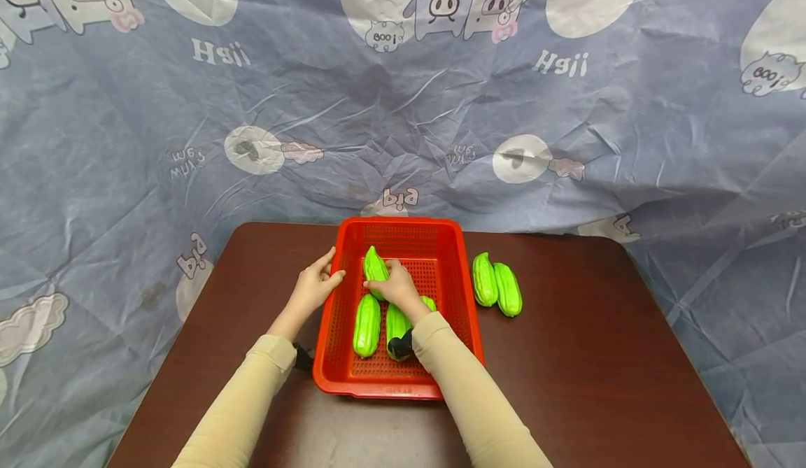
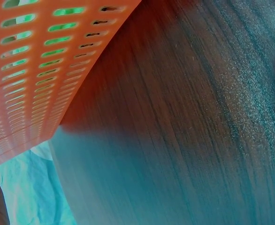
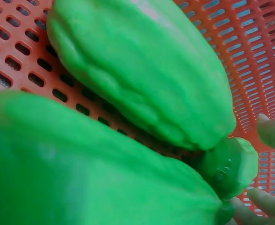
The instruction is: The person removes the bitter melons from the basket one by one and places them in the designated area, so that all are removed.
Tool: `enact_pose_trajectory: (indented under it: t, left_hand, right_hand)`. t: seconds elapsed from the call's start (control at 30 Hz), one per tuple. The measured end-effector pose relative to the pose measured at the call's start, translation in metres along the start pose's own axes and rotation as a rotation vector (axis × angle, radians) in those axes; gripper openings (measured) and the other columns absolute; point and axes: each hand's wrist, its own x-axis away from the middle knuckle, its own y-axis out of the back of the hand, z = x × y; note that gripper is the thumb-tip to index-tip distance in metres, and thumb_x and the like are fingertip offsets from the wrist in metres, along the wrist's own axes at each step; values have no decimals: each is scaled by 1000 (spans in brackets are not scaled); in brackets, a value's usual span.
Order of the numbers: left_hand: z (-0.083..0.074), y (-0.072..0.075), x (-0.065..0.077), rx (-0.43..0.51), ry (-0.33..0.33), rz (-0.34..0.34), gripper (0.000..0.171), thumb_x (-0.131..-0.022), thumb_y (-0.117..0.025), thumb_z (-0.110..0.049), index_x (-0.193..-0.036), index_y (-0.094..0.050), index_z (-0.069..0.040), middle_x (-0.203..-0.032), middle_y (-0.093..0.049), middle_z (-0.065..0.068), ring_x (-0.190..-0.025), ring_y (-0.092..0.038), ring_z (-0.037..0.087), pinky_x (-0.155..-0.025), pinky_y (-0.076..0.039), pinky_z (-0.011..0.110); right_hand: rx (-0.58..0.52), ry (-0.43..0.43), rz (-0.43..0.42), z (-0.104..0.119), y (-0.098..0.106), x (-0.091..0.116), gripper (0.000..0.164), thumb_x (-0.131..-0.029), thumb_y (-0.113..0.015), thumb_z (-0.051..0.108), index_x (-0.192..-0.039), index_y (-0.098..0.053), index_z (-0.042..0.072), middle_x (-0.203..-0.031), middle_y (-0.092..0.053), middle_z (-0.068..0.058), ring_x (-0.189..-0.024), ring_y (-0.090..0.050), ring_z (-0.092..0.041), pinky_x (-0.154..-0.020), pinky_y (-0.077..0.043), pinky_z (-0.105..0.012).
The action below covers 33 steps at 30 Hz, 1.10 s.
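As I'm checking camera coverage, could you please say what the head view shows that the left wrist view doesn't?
Head only: the right hand and two green gourds right of the basket.
Left wrist only: the outer face of the basket's left wall.
Both: basket, table, backdrop cloth, some of the left hand, and green inside the basket.

Below your left hand (image 1: 308, 290) and right hand (image 1: 398, 287) you have a brown table (image 1: 598, 356), with a pale sheen on your side of them. Beyond both hands hangs a creased grey-blue cloth (image 1: 390, 104), spreading out to either side. On it you see a pinkish cloud (image 1: 302, 152) ahead of your left hand, a pale disc (image 1: 254, 150) further left, and "Haii" (image 1: 560, 64) far ahead, right of your right hand.
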Motion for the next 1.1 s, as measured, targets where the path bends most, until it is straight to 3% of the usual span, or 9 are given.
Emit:
enact_pose_trajectory:
  t: [0.5,0.87,1.1]
  left_hand:
    - [0,-2,1,1,-6,-10,66,-96,-65,-22,-153,-35,-7,-90,-55,8,-63,-44,15,-57,-38,26]
    - [2,-2,1,-4,-10,-13,67,-95,-65,-23,-153,-35,-8,-86,-51,6,-59,-40,13,-55,-37,25]
    - [2,-1,1,-5,-22,-17,67,-95,-66,-22,-153,-36,-6,-88,-57,9,-60,-43,15,-56,-37,25]
  right_hand:
    - [60,-60,-2,-4,-6,-3,66,-86,-77,25,-139,-46,1,-123,-55,-21,-109,-57,-34,-92,-49,-47]
    - [40,-35,-54,-7,-3,-3,66,-86,-76,22,-140,-45,-1,-128,-58,-24,-115,-58,-37,-94,-50,-47]
    - [8,-22,-96,-2,7,-1,63,-85,-75,22,-137,-50,-2,-128,-61,-22,-114,-60,-36,-95,-50,-46]
